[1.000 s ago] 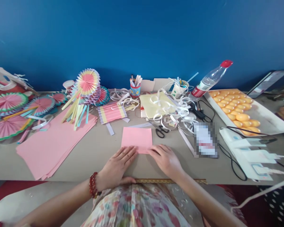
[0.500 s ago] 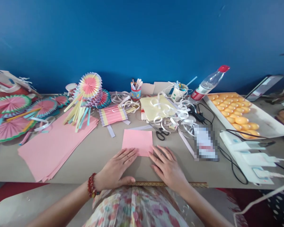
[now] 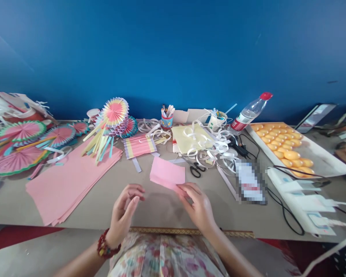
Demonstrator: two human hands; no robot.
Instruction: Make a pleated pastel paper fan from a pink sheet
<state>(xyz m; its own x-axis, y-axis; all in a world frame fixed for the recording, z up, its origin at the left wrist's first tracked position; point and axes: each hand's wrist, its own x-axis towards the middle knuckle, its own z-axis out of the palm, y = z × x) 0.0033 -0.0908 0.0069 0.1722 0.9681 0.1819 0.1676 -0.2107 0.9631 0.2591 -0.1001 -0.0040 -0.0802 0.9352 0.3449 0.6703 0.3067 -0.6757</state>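
A folded pink paper sheet (image 3: 167, 174) is lifted off the table (image 3: 138, 204), tilted up at its near right corner. My right hand (image 3: 198, 204) pinches that corner between thumb and fingers. My left hand (image 3: 123, 212) hovers just left of the sheet, raised above the table, fingers loosely curled and apart, holding nothing. A red bead bracelet (image 3: 104, 247) is on my left wrist.
A stack of pink sheets (image 3: 72, 177) lies at the left, with paper fans (image 3: 20, 148) beyond. Scissors (image 3: 196, 169), curled white strips (image 3: 213, 144), a pen cup (image 3: 167, 119), a bottle (image 3: 249, 112), an orange egg tray (image 3: 288, 148) and chargers with cables (image 3: 302, 192) fill the right side.
Both hands were pressing the pink sheet flat on the table. Now the right hand has lifted it by its near corner and the left hand has come off it.
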